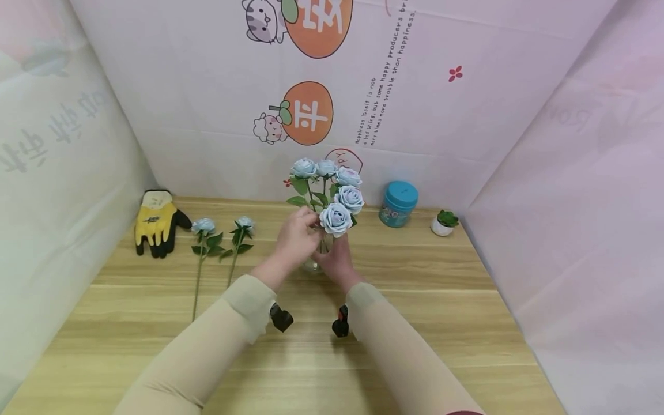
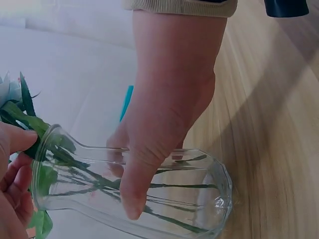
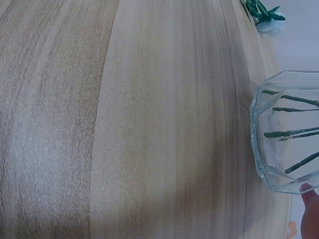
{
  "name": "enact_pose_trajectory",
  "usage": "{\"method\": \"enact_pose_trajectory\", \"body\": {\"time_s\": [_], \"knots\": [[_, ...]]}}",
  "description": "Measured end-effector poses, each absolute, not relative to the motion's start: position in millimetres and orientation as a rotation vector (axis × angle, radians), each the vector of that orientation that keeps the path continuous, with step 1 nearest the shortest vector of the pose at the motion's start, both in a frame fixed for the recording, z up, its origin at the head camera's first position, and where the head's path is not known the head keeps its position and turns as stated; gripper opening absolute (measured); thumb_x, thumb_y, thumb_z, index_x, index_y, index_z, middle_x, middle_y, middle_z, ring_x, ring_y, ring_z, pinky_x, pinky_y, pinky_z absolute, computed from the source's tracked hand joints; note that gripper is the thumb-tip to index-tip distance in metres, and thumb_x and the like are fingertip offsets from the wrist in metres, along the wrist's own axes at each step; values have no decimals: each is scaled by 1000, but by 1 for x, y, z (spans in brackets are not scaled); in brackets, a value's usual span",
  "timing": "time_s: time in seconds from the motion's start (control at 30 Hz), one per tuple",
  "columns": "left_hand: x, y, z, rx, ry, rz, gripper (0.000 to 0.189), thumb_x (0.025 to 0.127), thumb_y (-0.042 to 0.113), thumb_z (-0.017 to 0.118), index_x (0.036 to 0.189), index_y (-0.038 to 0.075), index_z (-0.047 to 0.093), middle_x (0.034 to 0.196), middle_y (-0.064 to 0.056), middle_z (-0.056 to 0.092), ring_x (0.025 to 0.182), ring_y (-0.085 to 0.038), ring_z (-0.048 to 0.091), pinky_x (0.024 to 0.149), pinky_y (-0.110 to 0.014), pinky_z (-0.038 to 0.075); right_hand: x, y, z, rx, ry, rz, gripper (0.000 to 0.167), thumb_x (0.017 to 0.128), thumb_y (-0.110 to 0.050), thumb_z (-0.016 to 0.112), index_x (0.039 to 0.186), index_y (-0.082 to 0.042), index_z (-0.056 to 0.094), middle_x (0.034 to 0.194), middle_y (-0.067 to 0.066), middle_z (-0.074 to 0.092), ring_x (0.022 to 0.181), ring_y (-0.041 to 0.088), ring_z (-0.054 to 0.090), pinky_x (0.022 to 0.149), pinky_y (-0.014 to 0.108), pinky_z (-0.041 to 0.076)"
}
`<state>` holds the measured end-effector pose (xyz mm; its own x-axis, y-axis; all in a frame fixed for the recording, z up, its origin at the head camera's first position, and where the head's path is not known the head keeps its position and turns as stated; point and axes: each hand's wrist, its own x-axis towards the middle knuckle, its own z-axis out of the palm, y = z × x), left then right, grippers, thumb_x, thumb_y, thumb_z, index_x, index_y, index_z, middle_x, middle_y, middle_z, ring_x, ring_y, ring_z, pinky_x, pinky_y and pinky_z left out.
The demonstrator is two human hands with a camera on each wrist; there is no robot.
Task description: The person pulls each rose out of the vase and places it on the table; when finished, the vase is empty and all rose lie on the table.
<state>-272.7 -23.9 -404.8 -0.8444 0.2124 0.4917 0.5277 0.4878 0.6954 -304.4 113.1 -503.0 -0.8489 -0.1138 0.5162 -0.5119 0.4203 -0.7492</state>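
Vase is positioned mid-surface, blue roses inside | right hand: fingers wrapped round vase | left hand: fingers curled, greenery apparently pinched at vase top | vase should be steadied, stems spaced gently

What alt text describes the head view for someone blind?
A right hand grips a glass vase of blue roses, the left hand touching them. On the wooden table, two loose roses and a glove lie left, a jar and potted plant stand right.
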Motion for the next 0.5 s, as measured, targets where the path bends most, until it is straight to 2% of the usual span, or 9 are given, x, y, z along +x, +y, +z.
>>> {"method": "enact_pose_trajectory", "body": {"time_s": [0.23,0.33,0.5], "knots": [[-268,-18,-403,-595,-2389,-1289,37,77,0,78,107,6,59,101,-3,58,94,-21,55,84,-36,49,-304,112,-503,522,-2266,1370,86,68,8,82,141,-2,38,137,14,47,131,21,42,112,33,29],[-267,-17,-404,-579,-2336,-1247,29,79,-1,77,102,5,60,96,-5,60,91,-21,57,82,-36,49,-305,112,-503,551,-2239,1348,82,67,9,82,138,-1,42,135,14,50,129,23,44,111,35,31],[-267,-17,-405,-578,-2276,-1219,18,81,1,76,99,0,71,95,-7,62,93,-25,57,84,-39,49,-305,111,-504,540,-2267,1312,83,68,5,85,139,0,43,136,16,49,129,26,43,111,37,30]]}}
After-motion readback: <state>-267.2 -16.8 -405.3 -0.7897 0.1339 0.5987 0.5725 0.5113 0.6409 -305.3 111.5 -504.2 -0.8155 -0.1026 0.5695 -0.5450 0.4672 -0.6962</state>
